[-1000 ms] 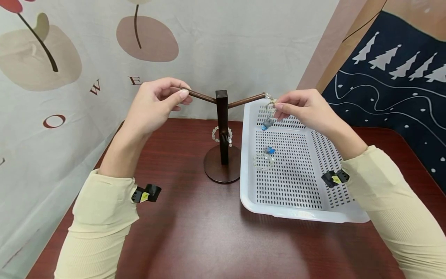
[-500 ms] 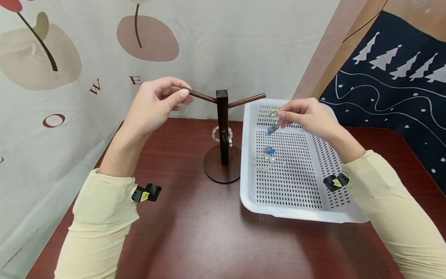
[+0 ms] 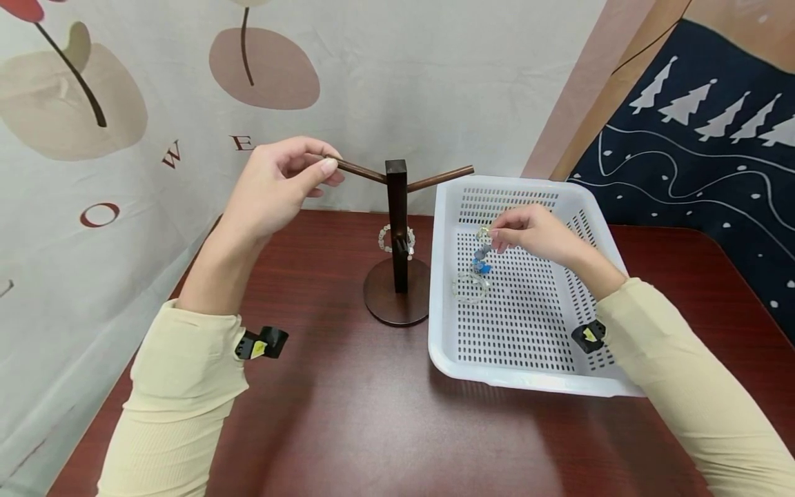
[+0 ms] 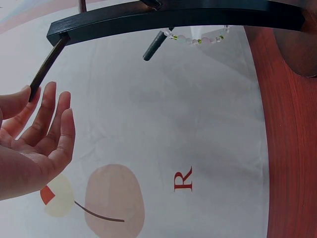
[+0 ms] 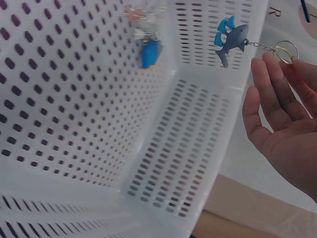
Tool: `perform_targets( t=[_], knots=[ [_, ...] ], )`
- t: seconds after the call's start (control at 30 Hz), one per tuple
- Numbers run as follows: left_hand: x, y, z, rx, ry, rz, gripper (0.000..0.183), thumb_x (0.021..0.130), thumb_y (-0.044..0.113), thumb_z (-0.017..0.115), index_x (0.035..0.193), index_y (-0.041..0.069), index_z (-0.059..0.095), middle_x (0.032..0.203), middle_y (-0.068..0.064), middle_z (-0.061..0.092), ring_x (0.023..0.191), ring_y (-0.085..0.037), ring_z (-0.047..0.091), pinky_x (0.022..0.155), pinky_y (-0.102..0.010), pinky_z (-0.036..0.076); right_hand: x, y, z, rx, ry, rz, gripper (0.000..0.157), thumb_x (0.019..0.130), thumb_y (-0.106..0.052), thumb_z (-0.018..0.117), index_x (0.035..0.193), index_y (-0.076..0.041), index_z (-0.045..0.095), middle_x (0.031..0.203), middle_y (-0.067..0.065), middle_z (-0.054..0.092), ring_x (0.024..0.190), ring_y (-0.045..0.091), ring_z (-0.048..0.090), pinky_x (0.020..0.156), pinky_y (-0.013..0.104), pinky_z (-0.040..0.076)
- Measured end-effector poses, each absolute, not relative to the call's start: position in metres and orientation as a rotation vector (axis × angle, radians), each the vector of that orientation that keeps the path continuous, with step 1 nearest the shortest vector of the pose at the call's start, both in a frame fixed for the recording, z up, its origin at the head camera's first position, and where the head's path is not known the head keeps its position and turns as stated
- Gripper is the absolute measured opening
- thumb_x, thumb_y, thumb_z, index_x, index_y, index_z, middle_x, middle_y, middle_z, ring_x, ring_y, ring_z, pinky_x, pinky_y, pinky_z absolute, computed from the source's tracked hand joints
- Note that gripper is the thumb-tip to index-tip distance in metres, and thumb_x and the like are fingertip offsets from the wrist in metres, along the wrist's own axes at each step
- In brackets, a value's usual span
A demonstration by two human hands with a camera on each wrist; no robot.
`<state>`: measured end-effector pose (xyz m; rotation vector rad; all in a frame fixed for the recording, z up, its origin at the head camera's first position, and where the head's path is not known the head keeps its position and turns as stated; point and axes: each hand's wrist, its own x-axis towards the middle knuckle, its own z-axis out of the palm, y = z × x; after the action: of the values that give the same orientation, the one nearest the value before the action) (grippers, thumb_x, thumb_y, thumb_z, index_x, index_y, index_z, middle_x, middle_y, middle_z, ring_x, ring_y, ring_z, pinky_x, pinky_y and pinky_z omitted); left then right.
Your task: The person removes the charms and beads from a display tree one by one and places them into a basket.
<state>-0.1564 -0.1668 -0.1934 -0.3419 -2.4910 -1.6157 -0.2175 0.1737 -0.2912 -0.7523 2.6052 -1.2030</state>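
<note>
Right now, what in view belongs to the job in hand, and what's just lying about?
Likely in the job:
grey fish keychain, in your right hand
wooden stand, pinched by your left hand
white basket

Probably just lying about:
blue charm and clear loop, in the basket
bracelet on the stand
wall cloth

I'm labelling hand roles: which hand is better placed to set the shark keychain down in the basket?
Probably the right hand: it pinches the shark keychain over the basket, while the left hand grips a wooden peg of the stand, outside the basket.
</note>
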Motion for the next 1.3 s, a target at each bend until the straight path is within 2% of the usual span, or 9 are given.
perform_targets(
  t=[0.13,0.23,0.63,1.07,1.3],
  knots=[
    [-0.157,-0.167,-0.193,-0.347,-2.494,-1.618,0.012,0.091,0.012,0.055,0.098,0.007,0.064,0.081,0.0,0.066,0.084,-0.013,0.062,0.076,-0.028,0.047,-0.219,0.175,-0.297,-0.762,2.585,-1.189,0.016,0.091,-0.009,0.055,0.095,0.003,0.065,0.08,0.014,0.065,0.073,0.024,0.061,0.069,0.036,0.049],
    [-0.157,-0.167,-0.194,-0.349,-2.495,-1.611,0.012,0.091,0.012,0.055,0.098,0.007,0.064,0.081,0.0,0.066,0.084,-0.013,0.062,0.075,-0.028,0.047,-0.218,0.176,-0.298,-0.758,2.571,-1.192,0.015,0.092,-0.009,0.055,0.095,0.002,0.065,0.081,0.015,0.065,0.074,0.024,0.062,0.07,0.037,0.05],
    [-0.157,-0.167,-0.195,-0.343,-2.477,-1.641,0.012,0.091,0.012,0.056,0.097,0.007,0.064,0.079,0.001,0.066,0.084,-0.015,0.062,0.074,-0.028,0.047,-0.216,0.171,-0.276,-0.715,2.582,-1.288,0.015,0.092,-0.009,0.055,0.096,0.002,0.064,0.079,0.012,0.065,0.074,0.024,0.061,0.067,0.025,0.049],
    [-0.157,-0.167,-0.197,-0.332,-2.462,-1.656,0.011,0.091,0.013,0.056,0.097,0.008,0.064,0.08,-0.002,0.067,0.087,-0.019,0.061,0.075,-0.029,0.047,-0.215,0.153,-0.24,-0.881,2.619,-1.299,0.019,0.091,-0.011,0.056,0.104,0.001,0.063,0.081,0.013,0.065,0.074,0.019,0.062,0.07,0.024,0.049],
    [-0.158,-0.166,-0.197,-0.319,-2.461,-1.65,0.012,0.091,0.013,0.057,0.098,0.007,0.064,0.079,0.0,0.067,0.085,-0.016,0.062,0.074,-0.028,0.047,-0.213,0.143,-0.223,-0.931,2.589,-1.359,0.022,0.092,-0.012,0.055,0.107,0.002,0.061,0.078,0.012,0.066,0.074,0.02,0.062,0.07,0.023,0.049]
  ],
)
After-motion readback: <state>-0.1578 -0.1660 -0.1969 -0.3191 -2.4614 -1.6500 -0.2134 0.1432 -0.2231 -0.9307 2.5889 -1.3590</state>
